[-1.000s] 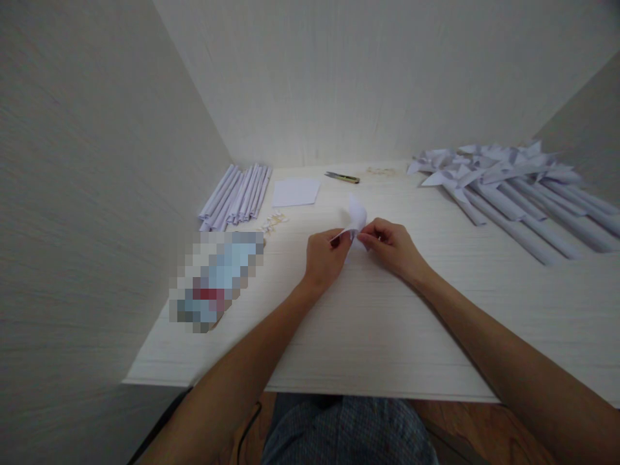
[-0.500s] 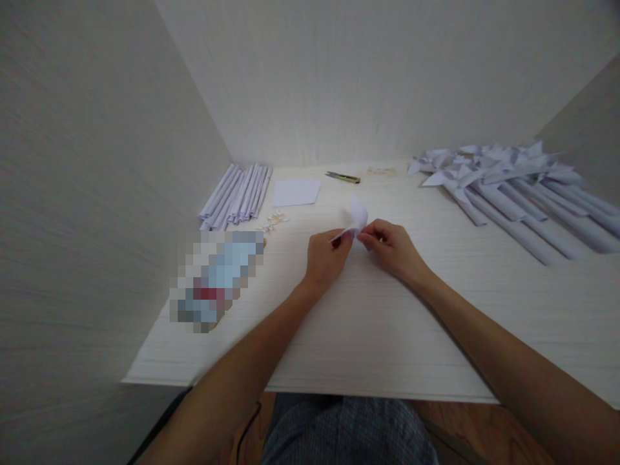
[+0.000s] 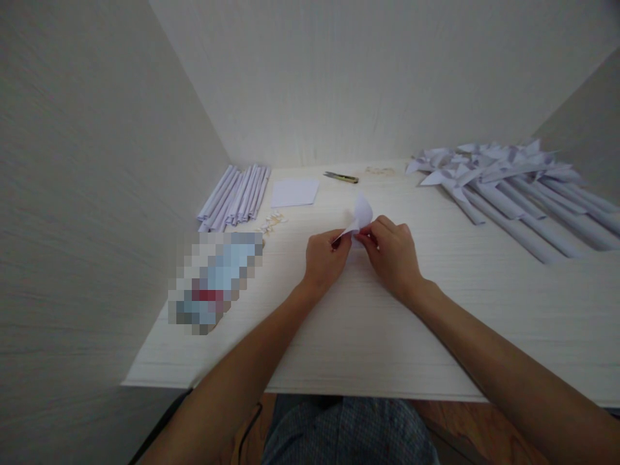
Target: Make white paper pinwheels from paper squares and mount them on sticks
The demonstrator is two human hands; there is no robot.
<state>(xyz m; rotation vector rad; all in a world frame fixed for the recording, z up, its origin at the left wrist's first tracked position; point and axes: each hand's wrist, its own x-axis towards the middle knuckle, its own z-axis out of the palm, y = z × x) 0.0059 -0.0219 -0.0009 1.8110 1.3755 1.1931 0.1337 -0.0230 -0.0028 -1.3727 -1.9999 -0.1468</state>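
Note:
A small white paper piece (image 3: 361, 213) is pinched between both hands above the middle of the white table (image 3: 368, 323). My left hand (image 3: 323, 256) grips its lower left edge with thumb and fingers. My right hand (image 3: 391, 252) holds the lower right part, fingers curled over it. One curved flap of the paper stands up above the fingertips.
Rolled paper tubes (image 3: 237, 195) lie at the back left, with a flat white sheet (image 3: 295, 192) and small clips (image 3: 272, 221) beside them. A utility knife (image 3: 341, 177) lies at the back. Paper pinwheels on rolled sticks (image 3: 508, 187) fill the right. A blurred object (image 3: 216, 278) sits left.
My right hand has shifted slightly left and closer to the left hand, curling more over the paper. The paper flap has moved a little to the right.

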